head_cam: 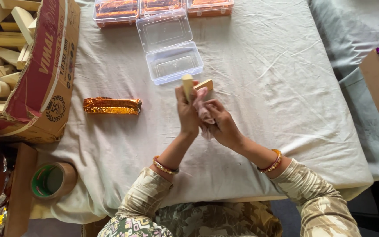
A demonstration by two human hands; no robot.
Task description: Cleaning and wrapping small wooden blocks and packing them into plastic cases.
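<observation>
Gripping a pale rectangular wooden block [188, 84] upright above the white cloth-covered table [264, 87], the left hand [187, 112] clenches it; the right hand [221, 123] presses a crumpled pink cloth [202, 109] against it; a clear open plastic box [169, 46] lies just beyond.

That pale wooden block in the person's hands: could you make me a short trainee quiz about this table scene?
1. True or false: the clear plastic hinged box on the white cloth-covered table lies open with nothing in it.
2. Which hand grips the pale wooden block upright?
A. left hand
B. right hand
3. Fill in: the right hand presses a crumpled pink ____ against the block.

Key
1. True: its lid is folded back and both halves show bare.
2. A: the left hand's fingers wrap the block; a second block end shows just behind.
3. cloth. The gold foil-wrapped bar lies apart, to the left.
</observation>
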